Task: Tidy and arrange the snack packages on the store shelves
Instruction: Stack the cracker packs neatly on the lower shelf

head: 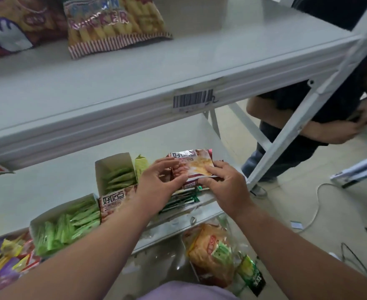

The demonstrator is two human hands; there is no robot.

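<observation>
Both my hands hold a small red and white biscuit packet (194,162) above the right end of the middle shelf (48,187). My left hand (161,180) pinches its left edge and my right hand (223,180) grips its lower right corner. More packets lie under it, among them green-edged ones (182,199). To the left stand two open cardboard boxes of green packets (117,176) (68,226), with another red and white packet (113,201) between them.
The upper shelf (135,72) carries a prawn cracker bag (113,24) and another snack bag (11,24). Mixed candy wrappers (5,260) lie lower left. A bagged bread (213,254) sits on the shelf below. Another person (308,126) stands right, beyond the shelf frame; cables run on the floor.
</observation>
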